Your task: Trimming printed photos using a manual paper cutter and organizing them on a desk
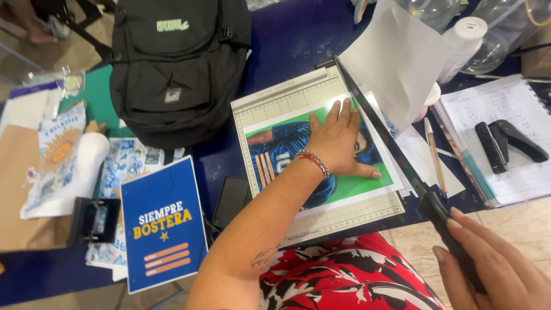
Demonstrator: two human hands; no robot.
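My left hand presses flat on a printed photo of a figure in a blue shirt on green, which lies on a white paper cutter board. A silver and red bracelet is on that wrist. My right hand grips the black handle of the cutter's long blade arm, which runs along the photo's right edge. A white trimmed sheet stands up behind the blade.
A black backpack sits at the back left. A blue booklet, printed sheets and a black phone lie to the left. A spiral notebook with a black hole punch, a pencil and a white bottle are on the right.
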